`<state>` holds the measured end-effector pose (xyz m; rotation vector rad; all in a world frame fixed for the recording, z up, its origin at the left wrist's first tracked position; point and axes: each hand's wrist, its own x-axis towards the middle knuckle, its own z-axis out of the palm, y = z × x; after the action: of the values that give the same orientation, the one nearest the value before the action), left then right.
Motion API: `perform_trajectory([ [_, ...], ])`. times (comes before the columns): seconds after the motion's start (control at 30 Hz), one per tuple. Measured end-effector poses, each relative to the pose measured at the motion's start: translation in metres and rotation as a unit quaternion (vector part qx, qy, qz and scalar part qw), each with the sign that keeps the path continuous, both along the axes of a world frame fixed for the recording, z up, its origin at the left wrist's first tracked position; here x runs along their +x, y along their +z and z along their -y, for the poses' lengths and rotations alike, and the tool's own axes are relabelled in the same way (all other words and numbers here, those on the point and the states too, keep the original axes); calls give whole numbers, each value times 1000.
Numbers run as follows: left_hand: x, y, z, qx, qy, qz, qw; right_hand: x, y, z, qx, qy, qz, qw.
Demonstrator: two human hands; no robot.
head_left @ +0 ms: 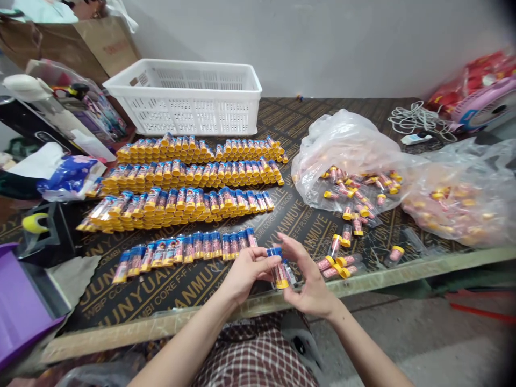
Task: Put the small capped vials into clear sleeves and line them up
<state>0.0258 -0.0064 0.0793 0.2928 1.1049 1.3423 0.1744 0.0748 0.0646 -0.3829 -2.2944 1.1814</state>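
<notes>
Stretching away beyond the fingers on both sides is a dark table point(97, 295) printed with gold lettering, its pale front edge just below the wrists. Well beyond the fingers, to their left, a white plastic basket point(181, 110) stands against the wall. Ahead and to their right sits a clear plastic bag point(342, 134), its mouth towards the fingers and short tubes with yellow ends spilling from it; farther right, a second bag point(475, 183) holds more of the same. Left of the fingers and farther off, three stacked rows of tubes point(185, 204) lie with yellow ends facing the person, and nearer comes a single front row point(207, 244), its right end near the left fingertips. A pink fan point(492, 102) stands at the far right, well apart from the fingers. The right hand point(306, 279) has thumb and fingers wide apart, curved about the right side of a small tube; whether they touch it, I cannot tell. The left hand point(250, 269) pinches that held tube point(278, 269), blue end up and yellow end down, between thumb and fingers. Just right of the right fingers lie several loose tubes point(334, 244), with a lone tube point(395, 254) farther right.
</notes>
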Motion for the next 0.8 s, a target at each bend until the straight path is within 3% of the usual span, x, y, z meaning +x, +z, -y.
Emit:
perform_trajectory([
  [0.3, 2, -2, 1, 8, -21, 6, 1000, 1, -7, 3, -51, -1, -37, 998],
  [0.63, 4, -3, -2, 7, 1, 9, 1000, -1, -2, -2, -55, 20, -28, 998],
  [0.73, 5, -8, -5, 10, 23, -59, 998, -11, 0, -24, -41, 21, -32, 998],
  [0.8, 6, -12, -7, 10, 18, -212, 977, -26, -3, -54, -3, -13, -32, 999],
])
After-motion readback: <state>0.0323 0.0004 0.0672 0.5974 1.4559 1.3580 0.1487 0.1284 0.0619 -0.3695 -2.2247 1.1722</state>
